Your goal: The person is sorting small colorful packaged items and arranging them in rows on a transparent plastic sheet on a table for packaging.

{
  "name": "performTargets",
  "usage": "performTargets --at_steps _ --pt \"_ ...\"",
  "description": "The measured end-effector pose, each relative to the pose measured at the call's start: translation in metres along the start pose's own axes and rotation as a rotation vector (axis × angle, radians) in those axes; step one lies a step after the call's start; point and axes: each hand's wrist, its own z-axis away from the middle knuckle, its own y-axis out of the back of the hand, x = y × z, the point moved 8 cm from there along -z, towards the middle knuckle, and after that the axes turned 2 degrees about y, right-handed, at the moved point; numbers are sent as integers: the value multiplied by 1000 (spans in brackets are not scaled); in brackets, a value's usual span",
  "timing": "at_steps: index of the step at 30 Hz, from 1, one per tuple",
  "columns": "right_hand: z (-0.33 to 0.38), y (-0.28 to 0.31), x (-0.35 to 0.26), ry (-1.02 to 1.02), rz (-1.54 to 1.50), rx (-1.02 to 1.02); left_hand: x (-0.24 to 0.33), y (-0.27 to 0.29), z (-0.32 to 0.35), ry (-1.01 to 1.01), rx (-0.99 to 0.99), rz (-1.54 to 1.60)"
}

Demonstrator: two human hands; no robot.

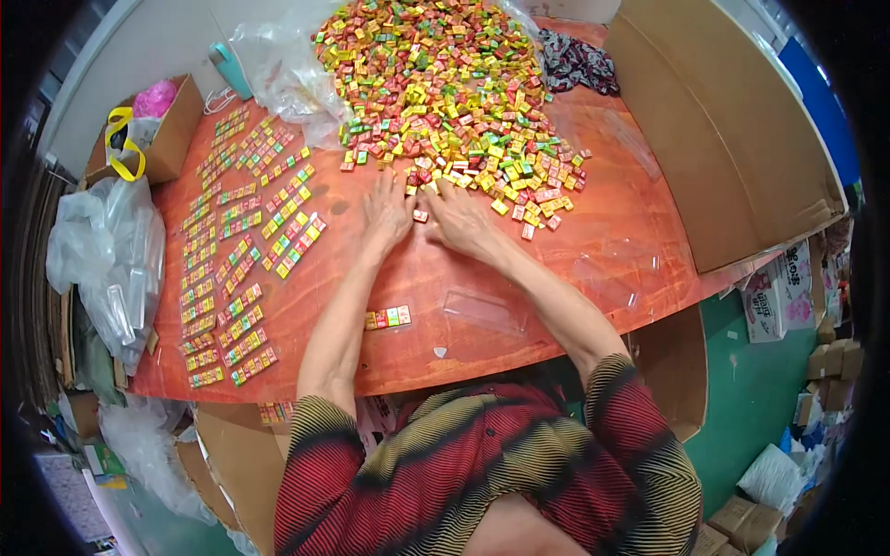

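Note:
A big heap of small wrapped blocks in red, yellow, green and orange spreads over the far middle of the table. At its near edge lie both my hands, low on the tabletop. My left hand has its fingers stretched toward the heap, apart and touching the nearest blocks. My right hand reaches in beside it, fingers extended among the blocks and tips partly hidden. Between the two hands sits a single pale red block. Close to my left forearm, a short row of blocks rests in a clear tray.
Many filled rows cover the table's left side. An empty clear tray lies near the front edge. A tall cardboard box stands right; a smaller carton and plastic bags are left. Dark patterned cloth lies behind.

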Motion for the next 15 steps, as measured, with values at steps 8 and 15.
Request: performTargets --at_steps 8,15 --pt "34 3 29 -26 -26 -183 58 9 62 -115 -79 227" --pt "71 50 32 -271 45 33 45 33 77 -67 23 349"
